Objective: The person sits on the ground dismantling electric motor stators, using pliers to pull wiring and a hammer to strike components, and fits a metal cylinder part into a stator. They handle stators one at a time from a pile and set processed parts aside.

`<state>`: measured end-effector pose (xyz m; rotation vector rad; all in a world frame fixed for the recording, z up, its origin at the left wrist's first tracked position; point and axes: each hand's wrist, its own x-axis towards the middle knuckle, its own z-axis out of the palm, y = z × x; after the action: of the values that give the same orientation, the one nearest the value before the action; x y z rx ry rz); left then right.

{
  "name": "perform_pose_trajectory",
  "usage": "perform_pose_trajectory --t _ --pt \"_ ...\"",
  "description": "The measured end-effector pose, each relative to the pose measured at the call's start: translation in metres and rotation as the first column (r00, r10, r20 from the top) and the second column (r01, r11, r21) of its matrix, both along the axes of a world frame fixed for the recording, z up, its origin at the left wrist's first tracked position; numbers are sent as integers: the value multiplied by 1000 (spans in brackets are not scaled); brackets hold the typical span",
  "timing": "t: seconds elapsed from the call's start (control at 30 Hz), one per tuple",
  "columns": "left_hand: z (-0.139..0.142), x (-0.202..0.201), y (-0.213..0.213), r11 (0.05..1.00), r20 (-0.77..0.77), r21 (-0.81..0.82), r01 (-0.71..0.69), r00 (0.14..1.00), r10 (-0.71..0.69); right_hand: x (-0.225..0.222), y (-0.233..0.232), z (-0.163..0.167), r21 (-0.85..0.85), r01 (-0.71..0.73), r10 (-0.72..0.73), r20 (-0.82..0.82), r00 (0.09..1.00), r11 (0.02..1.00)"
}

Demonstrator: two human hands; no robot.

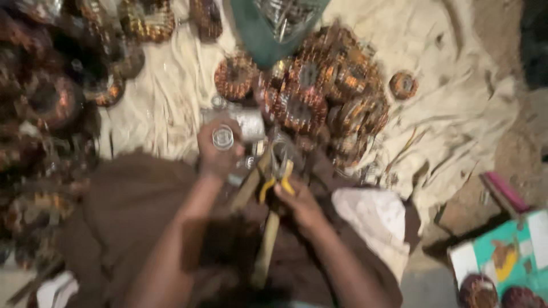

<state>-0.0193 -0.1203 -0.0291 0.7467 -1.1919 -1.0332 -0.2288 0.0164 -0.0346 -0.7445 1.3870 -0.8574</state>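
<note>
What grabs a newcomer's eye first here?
The heap of copper-wound coils at top centre, lying on a pale cloth. Below it, the right hand grips yellow-handled pliers, while the left hand holds a small round metal part.

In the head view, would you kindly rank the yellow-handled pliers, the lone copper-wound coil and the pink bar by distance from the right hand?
1. Yellow-handled pliers: in the right hand.
2. Lone copper-wound coil: up and right, on the cloth.
3. Pink bar: far right.
</note>
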Motion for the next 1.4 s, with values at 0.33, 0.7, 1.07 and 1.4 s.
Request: perform_pose_trajectory --t 0.33,0.7,1.07,1.4 --pt "0 -2 6 980 253 -196 -35 964 85 -10 -4 -41 -287 -56 -3 -201 980 956" --pt "63 -54 -11 920 654 350 179 656 -377 -16 -20 -52 -273 426 -444 -3 896 862" --pt "204 -12 -30 925 661 -373 -78 677 324 -8 -31 -27 110 427 -428 450 784 897" --pt "98 125 201 895 899 -312 -318 205 386 9 -21 -15 33 -58 51 177 983 998"
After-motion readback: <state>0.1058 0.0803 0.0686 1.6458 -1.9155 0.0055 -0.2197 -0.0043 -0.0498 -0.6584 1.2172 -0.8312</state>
